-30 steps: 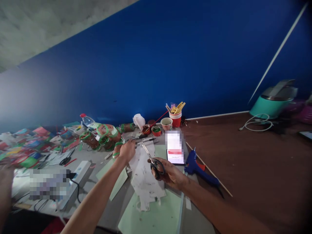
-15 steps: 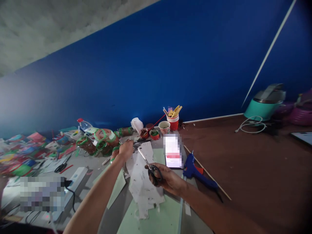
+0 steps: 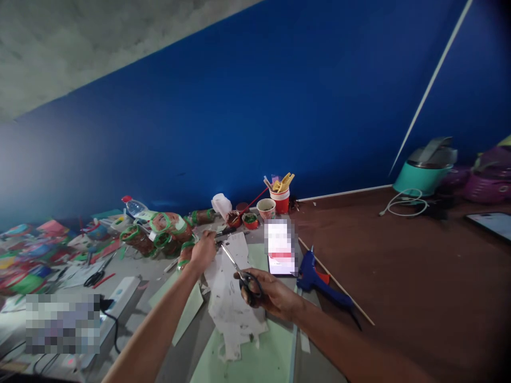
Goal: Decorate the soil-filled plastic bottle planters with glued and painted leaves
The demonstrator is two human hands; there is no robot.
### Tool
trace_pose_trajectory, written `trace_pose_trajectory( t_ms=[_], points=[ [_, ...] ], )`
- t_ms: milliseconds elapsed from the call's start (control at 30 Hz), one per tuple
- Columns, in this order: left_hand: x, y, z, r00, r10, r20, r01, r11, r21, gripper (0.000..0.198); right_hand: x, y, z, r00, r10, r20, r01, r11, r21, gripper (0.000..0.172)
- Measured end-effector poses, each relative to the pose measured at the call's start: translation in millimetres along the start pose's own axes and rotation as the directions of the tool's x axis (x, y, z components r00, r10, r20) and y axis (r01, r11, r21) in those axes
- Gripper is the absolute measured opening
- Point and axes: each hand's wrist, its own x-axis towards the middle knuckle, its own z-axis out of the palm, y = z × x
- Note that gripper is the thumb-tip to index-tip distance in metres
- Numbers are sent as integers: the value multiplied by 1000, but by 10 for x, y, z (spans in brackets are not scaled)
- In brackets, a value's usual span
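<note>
My right hand [image 3: 275, 294] is closed around the black handles of a pair of scissors [image 3: 251, 286], its metal blades pointing up and away to the left. My left hand [image 3: 204, 249] has its fingers drawn together near the scissor tip; anything small between them is too indistinct to make out. Just beyond those fingers lies a dark, slender tool [image 3: 227, 232]. Beneath both hands, worn white paper pieces [image 3: 223, 298] with dark marks rest over a pale green sheet [image 3: 255, 356]. Close to my left hand stands a brown-and-green jar [image 3: 186, 251].
A lit phone [image 3: 281, 266] and a blue glue gun [image 3: 325, 284] lie on the right, beside a thin wooden stick [image 3: 359, 306]. Cups [image 3: 266, 208] and jars line the blue wall. A power strip [image 3: 120, 298] and another pair of scissors [image 3: 93, 277] are at left.
The view has turned slightly to the right, so the scene sits further left. My left hand has drawn slightly nearer to me. The scissors stay in my right hand.
</note>
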Motion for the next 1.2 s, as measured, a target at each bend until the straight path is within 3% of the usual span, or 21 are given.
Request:
trace_pose_trajectory(
  t_ms=[100, 233, 267, 367, 500, 667, 767, 833, 933, 1033, 1133, 1200],
  points=[
    [-310, -63, -28, 997, 72, -40, -75, 993, -90, 33, -4, -15, 8, 1000, 2, -4, -2, 1000, -19, 52],
    [-980, -158, 11, 995, 99, -20, -101, 973, -206, 29, -12, -29, 2, 1000, -6, 0, 6, 999, -37, 54],
    [-1161, -170, 33, 997, 76, -23, -80, 941, -328, 27, -15, -31, -3, 1000, -5, -6, 5, 999, -40, 53],
    [-1634, -167, 96, 994, -50, 101, 103, 763, -638, 22, -30, -33, -20, 1000, 0, -20, -1, 999, -47, 51],
    [-1984, -149, 87, 910, -46, 413, 400, 366, -840, 39, -50, -31, -34, 1000, 3, -12, -4, 999, -51, 49],
    [-2046, -159, -33, 790, -23, 613, 603, -157, -782, 41, -62, -24, -36, 998, 42, -41, -45, 996, -76, 52],
    [-1989, -141, -61, 731, -52, 680, 624, -350, -698, 37, -58, -4, -30, 997, 55, -60, -61, 992, -108, 55],
    [-1947, -125, -42, 727, -64, 684, 593, -443, -672, 31, -51, 22, -21, 995, 67, -78, -77, 988, -132, 55],
    [-1902, -93, 16, 752, -56, 657, 531, -539, -654, 24, -37, 71, -9, 992, 92, -87, -105, 982, -159, 52],
    [-1861, -30, 58, 781, -30, 624, 499, -573, -651, 24, -26, 111, -10, 988, 121, -95, -136, 976, -171, 52],
    [-1810, 78, 60, 810, -6, 587, 491, -540, -683, 29, -17, 134, -30, 988, 119, -101, -136, 974, -180, 52],
    [-1780, 162, 52, 835, -4, 550, 484, -469, -739, 35, -10, 151, -55, 989, 106, -101, -124, 975, -186, 50]
  ],
)
